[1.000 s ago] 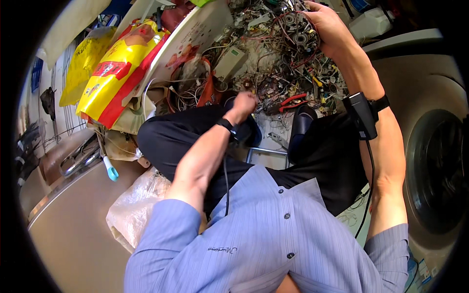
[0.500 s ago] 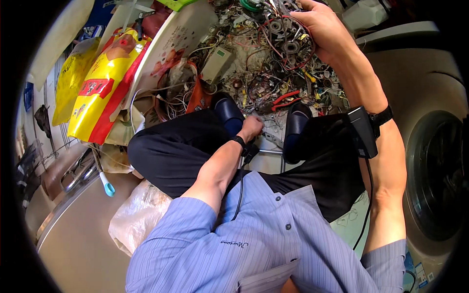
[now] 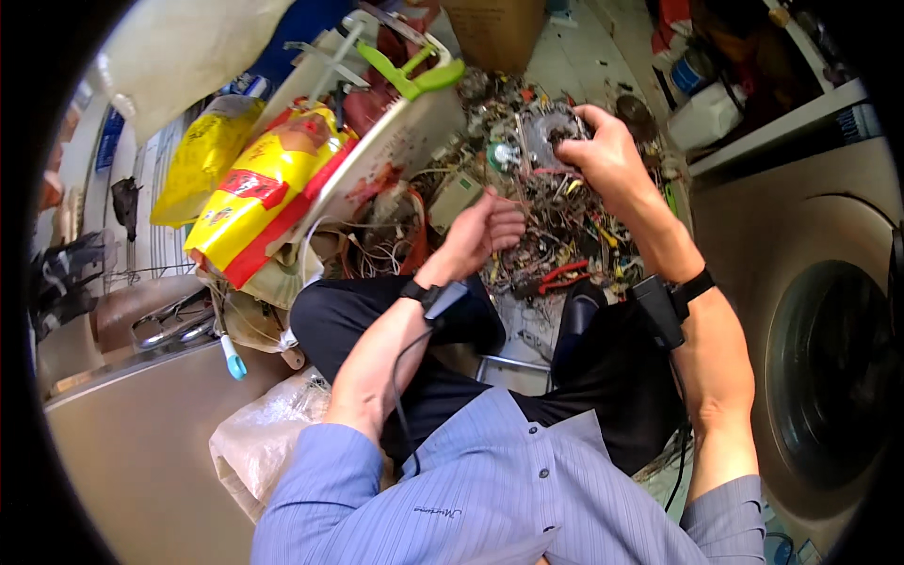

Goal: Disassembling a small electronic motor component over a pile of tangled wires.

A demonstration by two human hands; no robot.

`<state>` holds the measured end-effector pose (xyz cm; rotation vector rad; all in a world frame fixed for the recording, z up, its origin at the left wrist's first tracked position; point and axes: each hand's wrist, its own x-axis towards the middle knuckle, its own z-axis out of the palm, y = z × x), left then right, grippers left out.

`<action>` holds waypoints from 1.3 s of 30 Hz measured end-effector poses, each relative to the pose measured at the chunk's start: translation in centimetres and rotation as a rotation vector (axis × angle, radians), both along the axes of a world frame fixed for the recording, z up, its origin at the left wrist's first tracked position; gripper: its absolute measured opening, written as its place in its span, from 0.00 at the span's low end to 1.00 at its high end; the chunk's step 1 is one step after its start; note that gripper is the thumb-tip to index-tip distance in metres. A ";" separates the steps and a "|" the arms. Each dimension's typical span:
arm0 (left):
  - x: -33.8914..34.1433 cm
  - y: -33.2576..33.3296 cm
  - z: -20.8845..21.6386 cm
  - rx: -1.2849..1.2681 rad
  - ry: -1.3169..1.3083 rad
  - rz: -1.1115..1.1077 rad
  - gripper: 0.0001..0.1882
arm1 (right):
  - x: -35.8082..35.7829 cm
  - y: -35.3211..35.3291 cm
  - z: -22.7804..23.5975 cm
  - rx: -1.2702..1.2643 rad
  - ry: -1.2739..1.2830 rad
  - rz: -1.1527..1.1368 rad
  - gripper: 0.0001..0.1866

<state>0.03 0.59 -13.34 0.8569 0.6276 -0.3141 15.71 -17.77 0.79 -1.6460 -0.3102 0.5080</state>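
My right hand (image 3: 610, 162) grips a dark grey mechanical part (image 3: 544, 137) with a round opening and wires hanging from it, held above a heap of scrap. Its thumb presses near the opening. Just left of this part and lower, my left hand (image 3: 482, 234) is closed, fingers curled with the palm partly showing. A thin reddish wire (image 3: 509, 201) runs from its thumb and fingertips toward the part. Beneath both hands spreads the heap of wires and small electronic scraps (image 3: 570, 226). Red-handled pliers (image 3: 565, 275) lie at its near edge, by my right shoe.
On the left stand a whitish tub (image 3: 395, 141) with a green plastic item (image 3: 411, 73) on its rim and a yellow-red bag (image 3: 268, 193). A front-loading washing machine (image 3: 753, 221) is at my right. A pale box (image 3: 455, 200) lies beside the heap; a cardboard box (image 3: 494, 33) stands behind.
My left hand has risen from between my shoes to beside the part. The part in my right hand now shows a flatter grey side. The view has tilted farther forward.
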 end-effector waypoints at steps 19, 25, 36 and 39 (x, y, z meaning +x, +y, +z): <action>1.0 3.0 19.0 0.809 -0.464 0.191 0.13 | -2.2 3.0 1.5 0.241 0.287 0.082 0.22; 0.5 3.2 19.8 0.750 -0.552 0.242 0.12 | -2.2 4.1 1.7 0.337 0.508 0.159 0.20; -0.1 2.6 20.4 1.038 -0.714 0.049 0.19 | -2.2 4.6 0.1 0.151 0.251 0.073 0.21; -0.1 3.0 19.9 0.959 -0.679 0.030 0.18 | -2.2 4.4 0.2 0.168 0.274 0.041 0.21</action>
